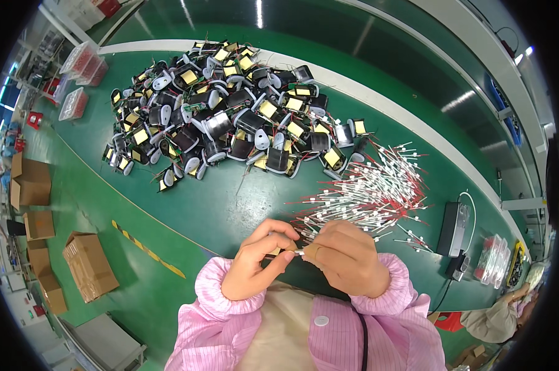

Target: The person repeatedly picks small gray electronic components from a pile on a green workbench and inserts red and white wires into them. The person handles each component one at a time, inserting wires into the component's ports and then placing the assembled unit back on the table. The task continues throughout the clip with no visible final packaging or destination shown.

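Close to the table's near edge, my two hands meet fingertip to fingertip. My left hand (261, 260) is closed round a small dark part with a yellow patch (276, 251), mostly hidden by the fingers. Thumb and fingers of my right hand (347, 258) pinch a tiny white connector (299, 252) against that part. Just beyond the right hand spreads a heap of red-and-white wire leads (372, 191) with small white plugs. Farther off to the left lies a large pile of black and grey modules (217, 127), many bearing yellow pads and loose wires.
A black power box (454, 227) with a white cable stands at the right on the green table (187, 201). Clear plastic packs (493, 260) lie beyond it. Bins of red parts (74, 104) sit at far left; cardboard boxes (91, 266) stand on the floor. Another person (499, 318) is at lower right.
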`<state>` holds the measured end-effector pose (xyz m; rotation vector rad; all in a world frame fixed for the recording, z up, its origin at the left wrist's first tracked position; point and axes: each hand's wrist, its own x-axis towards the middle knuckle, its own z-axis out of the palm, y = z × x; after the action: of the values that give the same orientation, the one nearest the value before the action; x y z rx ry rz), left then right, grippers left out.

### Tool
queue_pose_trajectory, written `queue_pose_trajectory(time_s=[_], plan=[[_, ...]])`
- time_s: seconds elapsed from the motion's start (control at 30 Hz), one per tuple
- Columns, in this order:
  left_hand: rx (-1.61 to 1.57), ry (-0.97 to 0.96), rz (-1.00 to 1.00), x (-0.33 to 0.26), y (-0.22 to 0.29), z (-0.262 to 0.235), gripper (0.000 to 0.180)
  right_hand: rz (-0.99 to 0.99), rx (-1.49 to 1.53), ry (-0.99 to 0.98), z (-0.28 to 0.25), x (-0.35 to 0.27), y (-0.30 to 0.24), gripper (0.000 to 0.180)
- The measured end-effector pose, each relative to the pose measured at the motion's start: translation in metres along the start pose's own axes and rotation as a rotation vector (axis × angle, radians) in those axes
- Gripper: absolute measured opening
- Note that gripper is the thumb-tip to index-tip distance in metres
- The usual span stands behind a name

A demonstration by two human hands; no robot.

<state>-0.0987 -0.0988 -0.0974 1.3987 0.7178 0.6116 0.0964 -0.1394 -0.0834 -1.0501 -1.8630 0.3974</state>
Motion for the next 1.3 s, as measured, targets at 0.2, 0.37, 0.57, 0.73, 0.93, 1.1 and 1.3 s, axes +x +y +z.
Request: queue_pose_trajectory(time_s=[0.2, 0.37, 0.57, 0.73, 0.93, 1.1, 1.3], plan=[[-0.016, 0.009, 0.083, -0.003, -0.008, -0.008, 0.005, 0.000, 0.015, 0.005, -0.012, 0.003, 0.006, 0.018], [-0.101, 0.201, 0.174, -0.006, -0.004, 0.006, 0.004, 0.667, 0.535, 0.388, 0.007, 0.011, -0.011, 0.022], [0.127, 0.216, 0.324, -0.009, -0.005, 0.011, 0.005, 0.586, 0.669, -0.010, 0.008, -0.003, -0.005, 0.018], [0.129, 0.177, 0.339, -0.009, -0.006, 0.009, 0.008, 0.585, 0.614, -0.003, 0.009, -0.005, -0.006, 0.013], [0.200, 0.095, 0.359, -0.006, 0.001, 0.002, 0.009, 0.562, 0.590, -0.051, 0.007, 0.000, -0.007, 0.011], [-0.021, 0.146, 0.269, -0.011, -0.009, 0.002, 0.026, 0.655, 0.677, 0.095, 0.006, -0.001, -0.008, 0.012], [-0.288, 0.297, 0.128, -0.007, -0.009, 0.011, 0.040, 0.764, 0.797, 0.234, 0.009, 0.001, -0.006, 0.007]])
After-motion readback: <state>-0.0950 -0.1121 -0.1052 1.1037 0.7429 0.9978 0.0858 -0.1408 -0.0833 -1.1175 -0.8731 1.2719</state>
